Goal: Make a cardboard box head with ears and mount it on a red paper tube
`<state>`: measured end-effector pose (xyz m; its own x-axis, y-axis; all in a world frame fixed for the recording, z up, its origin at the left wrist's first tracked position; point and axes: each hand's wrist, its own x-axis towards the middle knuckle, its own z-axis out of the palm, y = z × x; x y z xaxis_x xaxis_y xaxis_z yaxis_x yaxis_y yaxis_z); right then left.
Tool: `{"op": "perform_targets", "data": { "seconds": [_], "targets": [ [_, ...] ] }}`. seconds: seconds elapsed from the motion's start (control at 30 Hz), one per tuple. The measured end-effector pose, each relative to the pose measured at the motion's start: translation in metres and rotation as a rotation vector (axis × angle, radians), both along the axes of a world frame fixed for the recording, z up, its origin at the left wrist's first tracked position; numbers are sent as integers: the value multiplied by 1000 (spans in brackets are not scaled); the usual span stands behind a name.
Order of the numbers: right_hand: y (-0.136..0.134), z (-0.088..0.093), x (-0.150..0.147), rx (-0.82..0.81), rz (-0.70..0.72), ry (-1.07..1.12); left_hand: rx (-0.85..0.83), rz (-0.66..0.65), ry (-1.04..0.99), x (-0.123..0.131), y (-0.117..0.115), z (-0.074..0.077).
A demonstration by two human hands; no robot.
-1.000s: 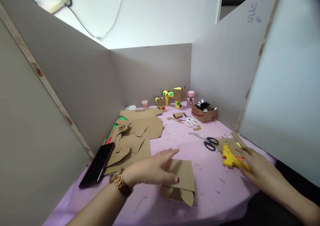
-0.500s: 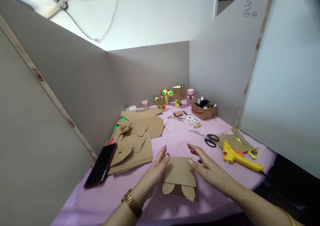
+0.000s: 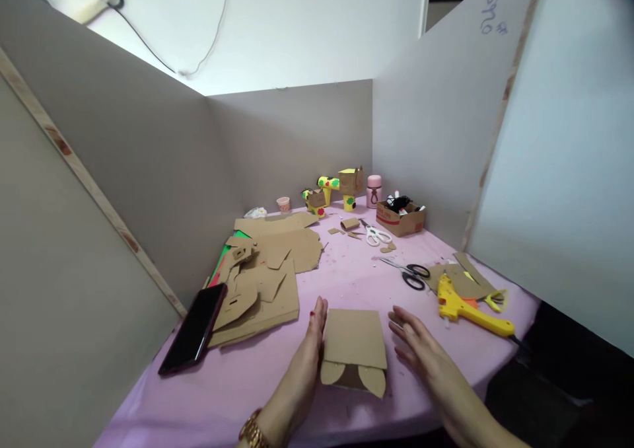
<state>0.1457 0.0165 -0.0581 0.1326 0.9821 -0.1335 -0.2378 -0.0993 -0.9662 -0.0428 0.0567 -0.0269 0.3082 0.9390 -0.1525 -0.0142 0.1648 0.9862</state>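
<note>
A small cardboard box (image 3: 354, 337) lies on the pink-covered table near its front edge. Two rounded cardboard flaps, like ears, stick out from its near side. My left hand (image 3: 310, 349) is stretched out along the left side of the box, its fingers straight; whether it touches the box I cannot tell. To the right of the box, with a gap between, is my right hand (image 3: 416, 342), fingers extended and holding nothing. A yellow glue gun (image 3: 468, 309) rests farther right.
Cardboard sheets (image 3: 267, 302) and a black phone (image 3: 194, 329) lie at left. Black-handled scissors (image 3: 411, 273), white scissors (image 3: 377, 235) and scraps lie beyond the box. Yellow decorated figures (image 3: 349, 193), a pink bottle (image 3: 374, 191) and a filled carton (image 3: 400, 220) stand at the back. Grey partitions (image 3: 297, 124) surround the table.
Both hands have moved from above the box's far corners down and toward its sides. My right hand has drawn away to the right. The box has stayed in place.
</note>
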Motion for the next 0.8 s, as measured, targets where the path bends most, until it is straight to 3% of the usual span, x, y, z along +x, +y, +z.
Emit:
{"op": "perform_targets", "data": {
  "seconds": [0.13, 0.43, 0.6, 0.8],
  "targets": [
    [-8, -14, -8, 52, 38, 46, -113, -26, -158, 0, -5, -8],
    [-6, -14, -19, 82, 57, -6, -157, -26, -320, 5, -13, -13],
    [-4, -23, -18, 43, 37, 210, -204, 47, -378, 10, -13, -11],
    [18, -45, -16, -76, -19, 437, -245, 201, -535, 15, -11, -17]
  ]
}}
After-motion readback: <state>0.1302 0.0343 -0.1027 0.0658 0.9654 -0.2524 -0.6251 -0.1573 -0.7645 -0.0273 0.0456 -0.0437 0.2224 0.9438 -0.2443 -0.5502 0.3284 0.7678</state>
